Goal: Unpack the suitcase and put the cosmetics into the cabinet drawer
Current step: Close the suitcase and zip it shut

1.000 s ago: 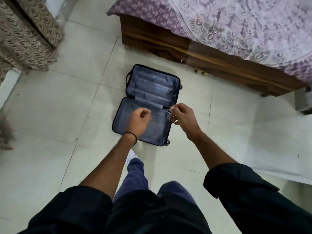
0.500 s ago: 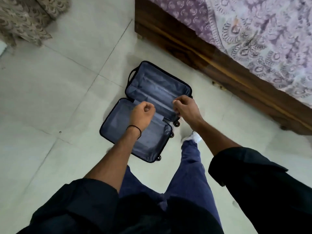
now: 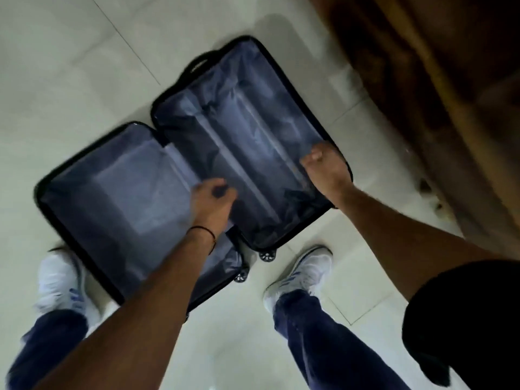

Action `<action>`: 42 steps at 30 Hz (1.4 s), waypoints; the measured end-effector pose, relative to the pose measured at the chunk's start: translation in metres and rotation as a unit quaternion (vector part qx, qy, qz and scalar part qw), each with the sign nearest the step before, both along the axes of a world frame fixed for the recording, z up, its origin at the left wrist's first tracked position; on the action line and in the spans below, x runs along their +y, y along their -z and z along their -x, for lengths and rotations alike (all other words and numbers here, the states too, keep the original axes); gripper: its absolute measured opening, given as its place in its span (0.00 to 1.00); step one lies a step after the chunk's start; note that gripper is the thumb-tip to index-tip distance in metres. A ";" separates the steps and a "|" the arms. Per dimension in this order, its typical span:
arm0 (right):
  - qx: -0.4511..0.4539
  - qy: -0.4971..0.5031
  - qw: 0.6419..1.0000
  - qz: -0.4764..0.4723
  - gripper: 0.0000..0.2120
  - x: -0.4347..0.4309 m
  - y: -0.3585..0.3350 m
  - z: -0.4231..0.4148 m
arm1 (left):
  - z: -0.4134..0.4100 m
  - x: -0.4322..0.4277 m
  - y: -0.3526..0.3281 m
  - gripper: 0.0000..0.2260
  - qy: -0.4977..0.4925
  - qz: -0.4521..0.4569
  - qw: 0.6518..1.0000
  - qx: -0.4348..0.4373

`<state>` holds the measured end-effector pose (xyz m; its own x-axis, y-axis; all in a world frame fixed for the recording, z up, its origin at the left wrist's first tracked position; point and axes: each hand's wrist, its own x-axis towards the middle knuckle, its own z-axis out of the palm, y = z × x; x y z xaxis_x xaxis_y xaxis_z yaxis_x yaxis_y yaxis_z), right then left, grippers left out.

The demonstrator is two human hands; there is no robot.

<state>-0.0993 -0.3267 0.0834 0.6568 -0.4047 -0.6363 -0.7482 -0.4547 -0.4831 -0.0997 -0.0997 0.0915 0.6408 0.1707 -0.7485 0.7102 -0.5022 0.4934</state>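
A black hard-shell suitcase (image 3: 298,88) lies wide open on the floor, both halves lined in grey-blue fabric. No cosmetics show; the lining covers whatever is inside. My left hand (image 3: 212,202) hovers over the hinge between the halves with its fingers curled; motion blur hides whether it holds anything. My right hand (image 3: 326,170) sits at the right rim of the right half, fingers curled on the edge there.
A dark wooden bed frame (image 3: 422,88) runs along the right, close to the suitcase. My two white shoes (image 3: 60,280) (image 3: 305,273) stand on the pale tiled floor (image 3: 70,66) on either side of the suitcase's wheeled end.
I have stepped up to the suitcase and bent low over it. Both hands dropped from above it down to it, the right one moving out to the right rim.
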 end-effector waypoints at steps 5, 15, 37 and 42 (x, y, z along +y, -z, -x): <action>-0.043 -0.083 0.986 0.141 0.25 -0.023 0.098 -0.026 | -0.003 0.010 0.085 0.27 -0.118 -0.199 0.973 0.011; -0.003 -0.138 0.946 0.294 0.16 -0.035 0.144 -0.067 | 0.019 0.001 0.131 0.28 -0.108 -0.125 0.986 -0.033; -0.090 -0.205 0.935 0.273 0.11 0.130 -0.144 0.002 | -0.004 0.067 -0.081 0.13 -0.169 0.313 0.926 0.127; -0.143 -0.270 0.916 0.261 0.19 0.251 -0.176 0.044 | -0.009 0.139 -0.136 0.19 -0.219 0.418 0.878 0.085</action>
<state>-0.1434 -0.0757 0.2592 0.9603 -0.1714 -0.2201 -0.2228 -0.9461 -0.2351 -0.0905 0.0398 0.2275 0.5177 -0.2810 -0.8081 0.8438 0.3235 0.4281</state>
